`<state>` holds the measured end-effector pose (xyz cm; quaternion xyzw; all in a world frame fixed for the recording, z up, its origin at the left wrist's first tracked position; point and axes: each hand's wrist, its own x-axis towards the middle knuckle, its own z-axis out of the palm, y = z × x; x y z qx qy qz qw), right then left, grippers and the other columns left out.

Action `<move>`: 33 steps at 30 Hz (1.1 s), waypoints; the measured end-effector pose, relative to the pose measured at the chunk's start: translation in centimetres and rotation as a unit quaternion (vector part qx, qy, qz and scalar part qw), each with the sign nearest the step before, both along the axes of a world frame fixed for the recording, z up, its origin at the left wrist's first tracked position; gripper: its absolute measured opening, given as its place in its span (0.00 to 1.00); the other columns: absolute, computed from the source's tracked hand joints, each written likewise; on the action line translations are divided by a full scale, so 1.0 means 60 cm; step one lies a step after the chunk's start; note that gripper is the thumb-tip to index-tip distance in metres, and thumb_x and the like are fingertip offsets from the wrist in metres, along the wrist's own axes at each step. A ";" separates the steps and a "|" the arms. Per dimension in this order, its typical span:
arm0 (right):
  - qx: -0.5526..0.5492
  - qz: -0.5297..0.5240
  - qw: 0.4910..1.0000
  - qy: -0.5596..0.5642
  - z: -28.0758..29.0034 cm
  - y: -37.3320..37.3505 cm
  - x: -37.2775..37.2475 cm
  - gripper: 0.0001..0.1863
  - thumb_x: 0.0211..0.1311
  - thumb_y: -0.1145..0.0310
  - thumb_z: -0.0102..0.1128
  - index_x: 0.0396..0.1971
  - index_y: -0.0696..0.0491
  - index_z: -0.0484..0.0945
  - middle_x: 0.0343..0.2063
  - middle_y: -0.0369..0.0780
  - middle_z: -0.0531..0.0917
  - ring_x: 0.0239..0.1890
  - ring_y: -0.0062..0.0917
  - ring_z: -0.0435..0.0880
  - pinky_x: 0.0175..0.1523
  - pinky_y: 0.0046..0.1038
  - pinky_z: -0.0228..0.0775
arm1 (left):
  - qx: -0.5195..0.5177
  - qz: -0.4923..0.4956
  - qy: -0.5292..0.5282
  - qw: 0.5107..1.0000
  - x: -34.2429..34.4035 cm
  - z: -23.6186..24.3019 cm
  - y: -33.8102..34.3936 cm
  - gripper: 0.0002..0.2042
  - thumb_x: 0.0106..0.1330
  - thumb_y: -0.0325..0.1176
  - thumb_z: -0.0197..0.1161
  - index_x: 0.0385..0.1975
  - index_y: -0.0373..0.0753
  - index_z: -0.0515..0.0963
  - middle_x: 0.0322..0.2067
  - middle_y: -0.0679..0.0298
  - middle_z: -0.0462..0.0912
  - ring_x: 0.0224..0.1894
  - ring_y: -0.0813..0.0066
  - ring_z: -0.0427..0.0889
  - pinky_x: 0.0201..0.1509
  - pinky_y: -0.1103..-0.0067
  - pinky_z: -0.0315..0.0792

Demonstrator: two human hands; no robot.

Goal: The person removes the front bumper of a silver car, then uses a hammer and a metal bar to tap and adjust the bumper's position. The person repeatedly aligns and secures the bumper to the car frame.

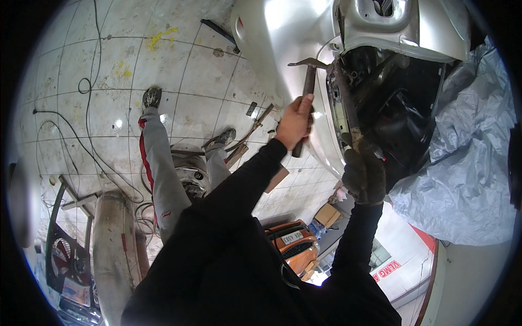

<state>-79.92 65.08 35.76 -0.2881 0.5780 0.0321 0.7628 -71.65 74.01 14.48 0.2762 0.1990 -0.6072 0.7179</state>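
Note:
My left hand (295, 125), bare, is wrapped round the handle of a body hammer (309, 81). The hammer's thin curved head lies at the top, over the edge of a silver car body panel (285, 32). In a dark work glove, my right hand (365, 175) grips the lower end of a long, worn metal bar (347, 100). That bar runs up along the rim of an opening in the car body, close beside the hammer head. Whether the bar or the hammer touches the metal, I cannot tell. Inside the opening (410, 122) it is dark.
Crinkled clear plastic sheeting (462, 157) hangs at the right of the opening. Below my left forearm stands an orange car (296, 247). Black cables (89, 125) trail over the stained tile floor (179, 70) at left. A large cylinder (111, 239) lies at lower left.

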 end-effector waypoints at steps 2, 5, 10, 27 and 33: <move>-0.018 -0.014 0.998 0.055 0.000 0.019 0.001 0.27 0.84 0.54 0.46 0.70 0.59 0.65 0.20 0.31 0.67 0.11 0.14 0.60 0.14 0.21 0.55 | 0.041 -0.031 -0.028 0.998 0.002 -0.019 0.038 0.22 0.80 0.58 0.54 0.40 0.42 0.71 0.17 0.71 0.65 0.11 0.81 0.62 0.12 0.77 0.60; -0.019 0.072 0.985 0.155 0.014 0.056 0.009 0.25 0.80 0.52 0.54 0.63 0.57 0.73 0.16 0.26 0.65 0.10 0.12 0.60 0.13 0.20 0.54 | 0.087 0.018 0.028 0.996 -0.003 -0.053 0.094 0.23 0.79 0.60 0.56 0.40 0.42 0.71 0.17 0.72 0.66 0.11 0.83 0.62 0.12 0.78 0.61; -0.057 0.039 0.992 0.105 -0.008 0.058 0.009 0.25 0.81 0.54 0.55 0.64 0.59 0.72 0.16 0.26 0.65 0.09 0.11 0.60 0.13 0.19 0.53 | 0.097 -0.016 0.037 0.994 -0.009 -0.070 0.128 0.24 0.78 0.62 0.56 0.39 0.43 0.70 0.18 0.72 0.66 0.12 0.83 0.62 0.12 0.78 0.61; -0.070 0.031 0.995 0.063 -0.002 0.005 0.001 0.28 0.81 0.53 0.53 0.66 0.61 0.70 0.17 0.26 0.67 0.08 0.11 0.62 0.11 0.18 0.53 | 0.072 -0.007 -0.001 0.997 0.002 -0.043 0.083 0.25 0.79 0.61 0.55 0.41 0.40 0.70 0.18 0.70 0.67 0.10 0.82 0.62 0.11 0.78 0.60; -0.043 0.010 0.999 0.026 -0.006 0.001 0.001 0.28 0.83 0.54 0.51 0.67 0.62 0.68 0.17 0.28 0.67 0.08 0.11 0.61 0.11 0.19 0.54 | 0.095 0.069 0.005 0.993 0.019 -0.048 0.080 0.24 0.79 0.60 0.54 0.38 0.42 0.71 0.18 0.70 0.68 0.11 0.82 0.63 0.11 0.78 0.60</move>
